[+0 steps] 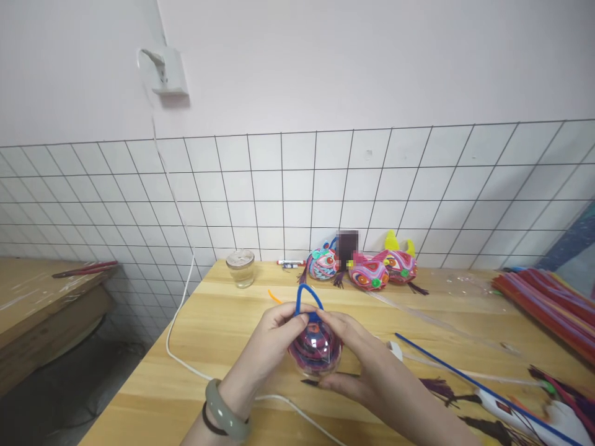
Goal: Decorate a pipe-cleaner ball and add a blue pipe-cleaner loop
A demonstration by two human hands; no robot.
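Between my two hands is a shiny, clear-walled ball (315, 353) with purple, red and dark swirls. A blue pipe cleaner (303, 287) arches in a loop above its top. My left hand (279, 331) pinches the loop's base and the ball's upper left side, thumb on top. My right hand (356, 344) grips the right side, a finger at the top and the thumb low near the bottom. A small dark pointed tip (309, 383) shows beside the right thumb; what it belongs to is hidden. The far side of the ball is covered.
Several decorated balls (369, 272) with tassels stand by the tiled wall. A glass cup (240, 272) and pens (291, 264) are at the back left. Rightward lie a long blue pipe cleaner (446, 362), a white device with a red switch (504, 406) and bundled pipe cleaners (548, 310). A white cord (179, 359) crosses the table.
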